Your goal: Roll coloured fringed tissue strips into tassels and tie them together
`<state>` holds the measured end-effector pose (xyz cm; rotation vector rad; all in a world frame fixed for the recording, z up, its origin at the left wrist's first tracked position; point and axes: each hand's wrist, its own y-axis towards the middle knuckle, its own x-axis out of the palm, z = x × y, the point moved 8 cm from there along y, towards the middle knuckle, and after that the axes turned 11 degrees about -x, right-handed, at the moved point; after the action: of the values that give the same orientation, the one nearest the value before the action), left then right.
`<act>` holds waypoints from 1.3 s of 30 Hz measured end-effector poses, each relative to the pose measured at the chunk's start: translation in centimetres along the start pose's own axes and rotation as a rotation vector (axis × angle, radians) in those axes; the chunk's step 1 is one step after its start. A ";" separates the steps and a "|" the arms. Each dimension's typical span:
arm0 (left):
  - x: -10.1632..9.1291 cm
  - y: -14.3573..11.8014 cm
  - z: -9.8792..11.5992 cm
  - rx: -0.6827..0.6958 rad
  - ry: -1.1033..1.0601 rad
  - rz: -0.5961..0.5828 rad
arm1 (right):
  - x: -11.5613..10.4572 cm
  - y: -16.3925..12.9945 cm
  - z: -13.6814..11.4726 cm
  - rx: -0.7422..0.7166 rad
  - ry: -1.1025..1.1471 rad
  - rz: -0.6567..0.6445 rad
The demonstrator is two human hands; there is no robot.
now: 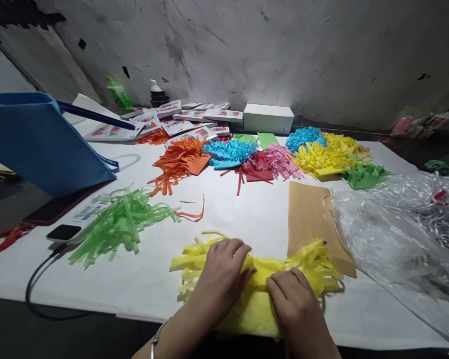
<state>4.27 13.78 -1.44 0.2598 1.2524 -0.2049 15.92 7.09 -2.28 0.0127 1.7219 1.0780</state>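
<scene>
Yellow fringed tissue paper (265,269) lies at the front edge of the white table, its cut strips spread out to both sides and a plain sheet part toward me. The curled fingers of my left hand (223,271) grip its middle left part, with the fingertips partly hidden. Close beside it, my right hand (294,301) has its fingers bent and pressed together on the paper's right part. A narrow folded band of the yellow paper runs between the two hands. Brown cardboard (309,219) lies just behind the right-hand fringe.
Green tissue strips (123,219) lie on the left by a white power strip (86,219) with a black cable. A blue bin (41,139) stands farther left. Orange (183,157), blue, red, pink and yellow fringe bundles line the back before printed boxes. Clear plastic (389,234) covers the right.
</scene>
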 end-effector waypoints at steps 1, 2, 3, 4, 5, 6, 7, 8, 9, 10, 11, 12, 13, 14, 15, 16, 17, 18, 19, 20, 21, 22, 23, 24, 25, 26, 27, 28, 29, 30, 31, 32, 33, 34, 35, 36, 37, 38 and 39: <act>-0.6 -0.6 0.7 0.104 -0.034 0.089 | -0.3 0.1 0.1 0.029 0.023 0.024; -1.0 -1.2 1.3 0.200 -0.058 0.157 | -0.6 0.2 0.2 0.052 0.050 0.043; -1.0 -1.8 1.7 0.269 -0.069 0.198 | -0.9 0.4 0.1 0.061 0.070 0.055; -0.7 -2.3 2.0 0.318 -0.075 0.220 | -1.0 0.5 -0.1 0.055 0.082 0.054; -0.4 -2.6 2.1 0.351 -0.077 0.224 | -1.0 0.5 -0.3 0.037 0.083 0.039; 0.1 -2.9 2.1 0.376 -0.078 0.216 | -0.8 0.4 -0.6 0.016 0.072 0.021; 0.5 -3.2 2.0 0.396 -0.080 0.200 | -0.7 0.1 -0.7 0.002 0.057 0.008; 0.9 -3.4 1.8 0.412 -0.082 0.180 | -0.5 -0.3 -0.7 -0.002 0.043 0.006; 1.1 -3.6 1.6 0.423 -0.087 0.165 | -0.5 -0.7 -0.5 0.007 0.040 0.011; 1.2 -3.7 1.2 0.420 -0.090 0.151 | -0.5 -1.2 -0.2 0.026 0.047 0.018; 1.2 -3.8 0.8 0.402 -0.092 0.145 | -0.5 -1.7 0.1 0.052 0.060 0.028; 1.1 -3.7 0.3 0.375 -0.092 0.141 | -0.6 -2.0 0.5 0.085 0.072 0.039; 1.0 -3.6 -0.1 0.339 -0.088 0.137 | -0.7 -2.3 0.9 0.122 0.080 0.047; 1.0 -3.4 -0.4 0.299 -0.081 0.132 | -0.7 -2.4 1.2 0.161 0.081 0.047; 0.9 -3.1 -0.6 0.254 -0.070 0.121 | -0.7 -2.4 1.5 0.200 0.077 0.039; 1.0 -2.7 -0.8 0.211 -0.053 0.104 | -0.8 -2.3 1.8 0.241 0.060 0.033; 1.1 -2.3 -0.8 0.171 -0.031 0.080 | -0.8 -2.2 2.1 0.287 0.028 0.024; 1.3 -1.9 -0.8 0.132 -0.003 0.054 | -0.8 -2.1 2.4 0.329 -0.013 0.008; 1.5 -1.5 -0.7 0.099 0.026 0.027 | -0.8 -1.9 2.5 0.358 -0.061 -0.010; 1.7 -1.1 -0.5 0.073 0.055 0.005 | -0.9 -1.7 2.6 0.372 -0.117 -0.024; 1.8 -0.7 -0.4 0.055 0.079 -0.010 | -1.0 -1.5 2.5 0.371 -0.177 -0.040; 2.0 -0.4 -0.2 0.048 0.097 -0.021 | -1.1 -1.3 2.3 0.353 -0.231 -0.057; 2.0 -0.2 0.0 0.047 0.109 -0.027 | -1.1 -1.1 2.0 0.317 -0.257 -0.064; 2.1 0.0 0.2 0.051 0.117 -0.030 | -1.1 -0.9 1.5 0.269 -0.255 -0.056; 2.1 0.2 0.3 0.059 0.119 -0.032 | -1.1 -0.7 1.0 0.221 -0.232 -0.044; 2.1 0.2 0.3 0.068 0.116 -0.034 | -0.9 -0.5 0.4 0.173 -0.190 -0.038; 2.1 0.3 0.3 0.075 0.110 -0.037 | -0.6 -0.4 -0.1 0.129 -0.136 -0.039; 2.0 0.2 0.1 0.075 0.099 -0.036 | -0.2 -0.4 -0.4 0.097 -0.086 -0.045; 1.8 0.2 -0.1 0.071 0.079 -0.027 | 0.1 -0.3 -0.6 0.083 -0.050 -0.054; 1.5 0.1 -0.3 0.075 0.051 -0.007 | 0.3 -0.3 -0.6 0.085 -0.028 -0.047; 1.1 -0.1 -0.3 0.092 0.018 0.022 | 0.3 -0.4 -0.5 0.098 -0.007 -0.027; 0.7 -0.4 -0.2 0.129 -0.013 0.057 | 0.2 -0.4 -0.4 0.116 0.014 0.006; 0.3 -0.8 0.0 0.183 -0.041 0.098 | 0.0 -0.3 -0.2 0.138 0.031 0.044; -0.1 -1.3 0.4 0.247 -0.062 0.140 | -0.2 -0.3 -0.2 0.158 0.049 0.073; -0.2 -1.8 0.8 0.308 -0.075 0.177 | -0.3 -0.2 -0.2 0.173 0.064 0.087; -0.3 -2.2 1.1 0.355 -0.083 0.206 | -0.3 -0.1 -0.3 0.173 0.072 0.087; -0.3 -2.6 1.3 0.391 -0.091 0.226 | -0.3 0.0 -0.5 0.159 0.072 0.075; -0.1 -2.8 1.4 0.415 -0.100 0.237 | -0.3 0.1 -0.8 0.137 0.061 0.070; 0.1 -3.1 1.5 0.434 -0.106 0.233 | -0.3 0.1 -1.0 0.111 0.042 0.060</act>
<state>4.76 10.41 -1.31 0.7553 1.0529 -0.2841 15.24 6.32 -1.93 0.1131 1.8274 1.0307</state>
